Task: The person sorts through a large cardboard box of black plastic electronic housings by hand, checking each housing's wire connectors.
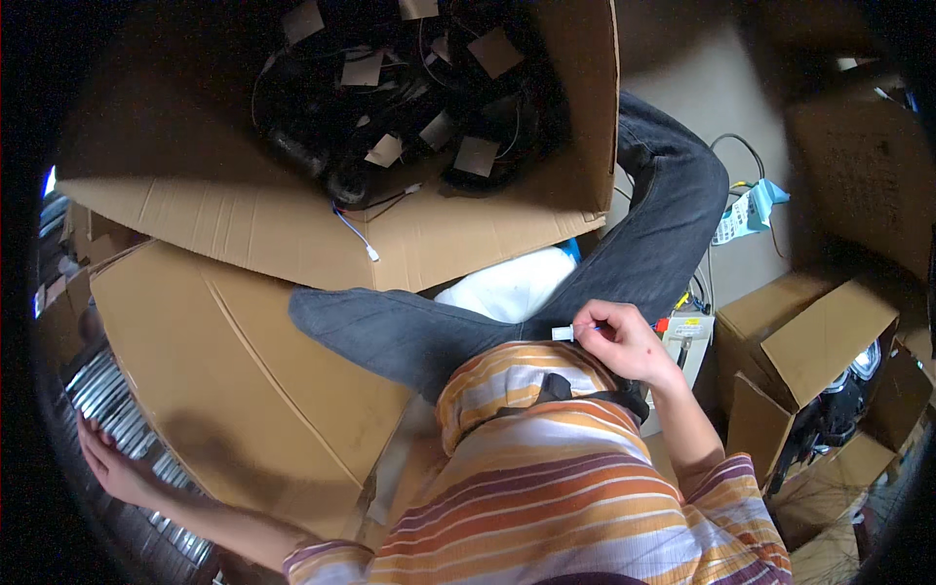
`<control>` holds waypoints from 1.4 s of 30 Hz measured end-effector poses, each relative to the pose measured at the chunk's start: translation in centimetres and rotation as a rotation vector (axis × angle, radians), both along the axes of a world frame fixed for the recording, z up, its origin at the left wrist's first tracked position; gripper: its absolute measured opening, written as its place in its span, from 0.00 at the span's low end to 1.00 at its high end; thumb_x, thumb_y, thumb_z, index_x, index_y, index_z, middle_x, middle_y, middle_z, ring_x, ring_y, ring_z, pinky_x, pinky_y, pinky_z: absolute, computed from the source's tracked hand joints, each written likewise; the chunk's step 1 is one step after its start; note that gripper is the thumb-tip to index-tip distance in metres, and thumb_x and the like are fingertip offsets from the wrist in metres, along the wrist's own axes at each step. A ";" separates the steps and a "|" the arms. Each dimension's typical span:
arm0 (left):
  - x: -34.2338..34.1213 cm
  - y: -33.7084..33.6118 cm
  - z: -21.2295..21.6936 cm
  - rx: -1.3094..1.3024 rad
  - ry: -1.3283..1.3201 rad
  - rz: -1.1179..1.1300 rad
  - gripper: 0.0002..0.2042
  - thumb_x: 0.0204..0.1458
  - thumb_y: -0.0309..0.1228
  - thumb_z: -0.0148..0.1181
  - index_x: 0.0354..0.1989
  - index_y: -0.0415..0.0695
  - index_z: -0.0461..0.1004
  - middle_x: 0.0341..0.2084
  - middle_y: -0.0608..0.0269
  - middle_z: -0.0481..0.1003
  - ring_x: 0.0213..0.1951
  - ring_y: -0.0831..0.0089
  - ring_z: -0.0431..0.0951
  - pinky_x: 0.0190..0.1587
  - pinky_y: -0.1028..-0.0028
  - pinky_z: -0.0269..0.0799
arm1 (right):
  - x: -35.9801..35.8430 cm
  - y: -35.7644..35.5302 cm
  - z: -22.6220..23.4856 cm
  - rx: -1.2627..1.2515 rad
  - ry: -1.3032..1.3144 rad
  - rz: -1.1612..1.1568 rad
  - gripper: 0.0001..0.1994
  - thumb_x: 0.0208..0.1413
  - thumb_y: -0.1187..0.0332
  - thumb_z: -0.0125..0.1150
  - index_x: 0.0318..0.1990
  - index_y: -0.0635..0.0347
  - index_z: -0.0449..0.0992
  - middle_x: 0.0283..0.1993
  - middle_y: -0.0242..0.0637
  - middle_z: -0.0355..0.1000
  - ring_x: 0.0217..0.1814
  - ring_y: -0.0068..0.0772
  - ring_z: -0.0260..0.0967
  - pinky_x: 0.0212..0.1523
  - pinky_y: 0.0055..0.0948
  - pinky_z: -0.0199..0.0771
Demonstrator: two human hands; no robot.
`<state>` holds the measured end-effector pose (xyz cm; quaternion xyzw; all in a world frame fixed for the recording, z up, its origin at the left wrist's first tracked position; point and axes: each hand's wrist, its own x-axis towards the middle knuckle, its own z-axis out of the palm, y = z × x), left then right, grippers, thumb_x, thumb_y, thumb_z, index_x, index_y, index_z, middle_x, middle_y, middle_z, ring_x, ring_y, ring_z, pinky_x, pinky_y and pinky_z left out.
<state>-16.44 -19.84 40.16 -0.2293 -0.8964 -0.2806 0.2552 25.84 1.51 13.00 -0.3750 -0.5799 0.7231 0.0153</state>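
My right hand (622, 341) is closed in a pinch in front of my waist. From its fingertips a small white plug connector (563, 333) sticks out to the left. The rest of the connector and any wire behind it are mostly hidden by the fingers. Far out to the left, my left hand (109, 468) reaches with stretched fingers over a stack of thin silvery pieces (105, 392). Nothing shows in its grasp, though the fingertips lie in the dim rim of the picture.
A big cardboard box (322, 229) with dark parts, paper tags and wires stands ahead; a white connector lead (372, 253) hangs over its flap. A cardboard sheet (253, 380) lies left. Right are a grey device (687, 341), cables, a blue-white packet (749, 212) and an open box (829, 341).
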 end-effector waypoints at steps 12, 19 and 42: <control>18.0 26.9 -41.7 -1.116 -0.380 -1.024 0.11 0.39 0.33 0.50 0.31 0.42 0.70 0.28 0.53 0.69 0.31 0.60 0.70 0.32 0.67 0.67 | 1.7 0.3 0.2 -0.055 -0.079 -0.129 0.05 0.43 0.72 0.49 0.23 0.65 0.67 0.17 0.31 0.62 0.19 0.14 0.56 0.18 0.15 0.56; 18.7 27.0 -48.7 -1.027 -0.181 -0.948 0.07 0.36 0.27 0.47 0.24 0.43 0.71 0.33 0.55 0.66 0.38 0.63 0.66 0.33 0.64 0.64 | 1.2 1.0 -0.3 -0.088 -0.115 -0.198 0.04 0.41 0.73 0.49 0.22 0.65 0.67 0.16 0.34 0.62 0.17 0.17 0.58 0.18 0.17 0.57; 20.2 16.7 -28.6 -0.194 -1.357 -1.158 0.16 0.53 0.33 0.33 0.46 0.38 0.59 0.22 0.65 0.64 0.21 0.81 0.62 0.24 0.84 0.59 | -2.1 1.1 2.9 -0.019 0.021 -0.018 0.03 0.41 0.73 0.50 0.23 0.64 0.66 0.18 0.36 0.62 0.18 0.23 0.60 0.18 0.19 0.57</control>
